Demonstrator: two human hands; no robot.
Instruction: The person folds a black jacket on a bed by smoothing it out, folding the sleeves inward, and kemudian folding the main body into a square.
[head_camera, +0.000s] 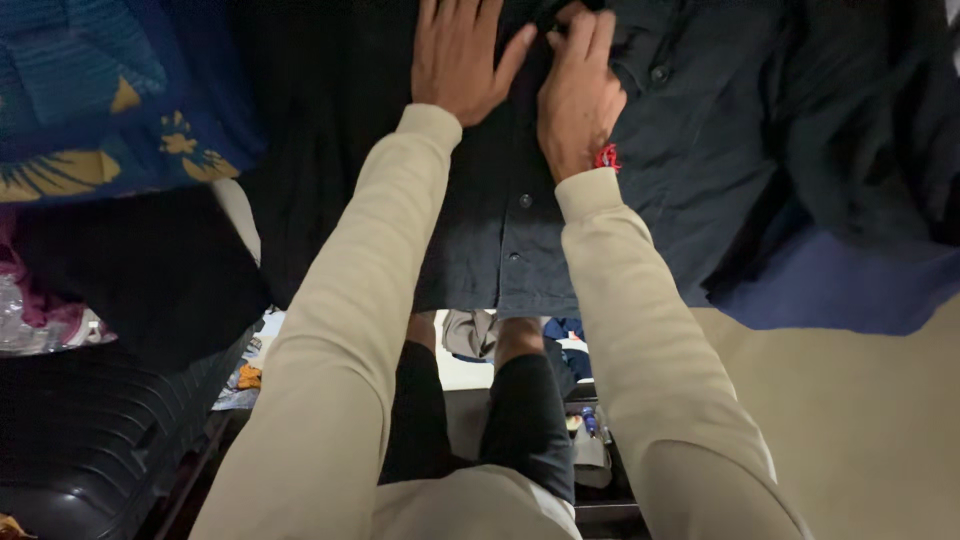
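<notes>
Fingers, left hand (460, 55): spread flat, gripping nothing, palm pressed on a dark button-front shirt (560, 240), apparently to hold the cloth smooth. Fingers, right hand (578, 85): curled, tips bunched at the shirt's button strip near the collar; whether they pinch cloth cannot be told. Red band (607, 157) at right wrist. Beige sleeves (330, 330) on both arms. Shirt lies spread on a blue sheet (850, 290), hem hanging over the edge. Left: patterned blue-and-yellow cloth (90, 110); ribbed black suitcase (90, 440) below.

The left hand (460, 55) fingertips and the dark shirt (690, 130) run past the top edge.
</notes>
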